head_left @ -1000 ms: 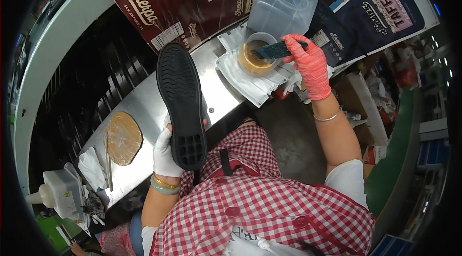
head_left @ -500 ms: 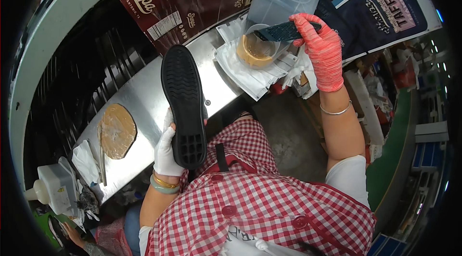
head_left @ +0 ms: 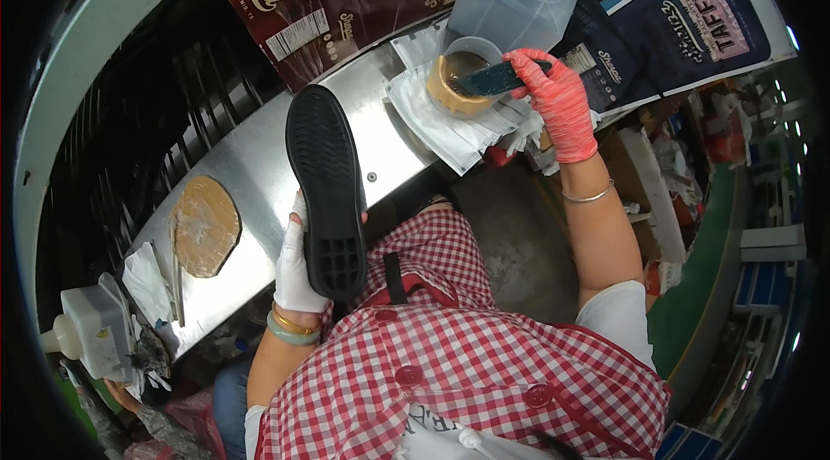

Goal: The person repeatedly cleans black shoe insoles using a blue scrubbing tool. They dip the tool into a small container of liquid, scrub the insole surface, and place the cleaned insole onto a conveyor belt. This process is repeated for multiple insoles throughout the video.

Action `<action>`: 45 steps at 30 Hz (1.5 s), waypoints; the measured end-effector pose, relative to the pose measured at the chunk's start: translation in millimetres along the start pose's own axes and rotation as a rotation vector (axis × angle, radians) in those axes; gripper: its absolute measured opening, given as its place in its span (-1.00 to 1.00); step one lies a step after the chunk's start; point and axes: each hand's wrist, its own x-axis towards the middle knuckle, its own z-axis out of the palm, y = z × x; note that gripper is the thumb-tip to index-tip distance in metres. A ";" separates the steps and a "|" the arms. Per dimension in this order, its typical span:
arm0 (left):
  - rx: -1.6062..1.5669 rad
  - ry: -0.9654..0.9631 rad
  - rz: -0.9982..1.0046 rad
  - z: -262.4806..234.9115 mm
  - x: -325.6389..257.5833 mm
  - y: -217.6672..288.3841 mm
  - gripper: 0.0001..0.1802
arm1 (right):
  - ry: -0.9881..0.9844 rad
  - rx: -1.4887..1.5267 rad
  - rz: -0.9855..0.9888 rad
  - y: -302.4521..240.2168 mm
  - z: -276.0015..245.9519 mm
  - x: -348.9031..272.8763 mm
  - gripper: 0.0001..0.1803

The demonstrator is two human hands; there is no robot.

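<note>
Across the bench (head_left: 259, 222) edge, left grip (head_left: 298, 277) clasps black sole (head_left: 327, 168), right grip (head_left: 560, 105) pinches brush (head_left: 493, 79) over cup (head_left: 455, 102).

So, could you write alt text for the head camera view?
A white-gloved left hand holds a long black shoe sole, ridged tread toward the camera, while a coral-gloved right hand holds a flat dark-green tool, its tip in a clear, tan-banded plastic cup. A shiny metal table shows behind.
</note>
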 end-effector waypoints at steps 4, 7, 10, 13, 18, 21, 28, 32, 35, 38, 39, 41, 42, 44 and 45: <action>-0.007 -0.001 0.032 -5.8 -3.6 0.1 -0.33 | 0.027 0.138 0.073 17.0 -6.2 -2.0 -0.74; -0.034 -0.056 0.055 -14.7 0.2 -2.8 -0.25 | -0.004 0.342 0.095 19.5 6.8 -13.3 -0.76; -0.088 -0.028 0.043 -18.5 -2.3 -0.9 -0.13 | -0.074 0.435 0.188 -11.7 56.4 -52.5 -0.77; -0.157 -0.052 0.014 -22.8 -7.3 0.3 -0.10 | -0.217 0.399 0.173 -27.2 97.1 -83.3 -0.74; -0.133 -0.123 0.023 -21.2 -17.0 8.8 -0.02 | -0.274 0.379 0.167 -28.7 135.1 -100.3 -0.72; -0.122 -0.124 0.025 -17.8 -20.4 10.2 0.00 | -0.281 0.355 0.188 -30.0 142.9 -103.4 -0.72; -0.191 -0.039 0.078 -17.3 -18.7 10.3 -0.01 | -0.343 0.289 0.222 -35.5 141.0 -116.7 -0.72; -0.240 -0.054 0.093 -20.4 -14.8 13.0 -0.06 | -0.333 0.304 0.262 -40.8 144.4 -131.8 -0.73; -0.219 -0.048 0.126 -11.0 -14.5 18.9 -0.08 | -0.360 0.325 0.216 -37.6 146.3 -141.6 -0.75; -0.256 -0.069 0.109 -17.5 -14.0 18.3 -0.09 | -0.382 0.339 0.218 -39.1 147.0 -149.3 -0.77; -0.263 -0.072 0.103 -17.7 -14.4 19.1 -0.10 | -0.392 0.331 0.224 -40.2 146.4 -151.1 -0.78; -0.280 -0.078 0.093 -18.0 -15.6 19.3 -0.12 | -0.419 0.313 0.216 -40.6 144.7 -155.1 -0.79; -0.266 -0.076 0.110 -16.6 -16.4 19.7 -0.13 | -0.434 0.303 0.203 -40.2 143.8 -157.0 -0.80; -0.241 -0.072 0.143 -12.0 -18.1 20.1 -0.15 | -0.453 0.261 0.171 -40.6 142.2 -159.9 -0.82; -0.234 -0.084 0.159 -11.2 -17.3 19.8 -0.12 | -0.455 0.230 0.152 -41.9 141.4 -160.8 -0.83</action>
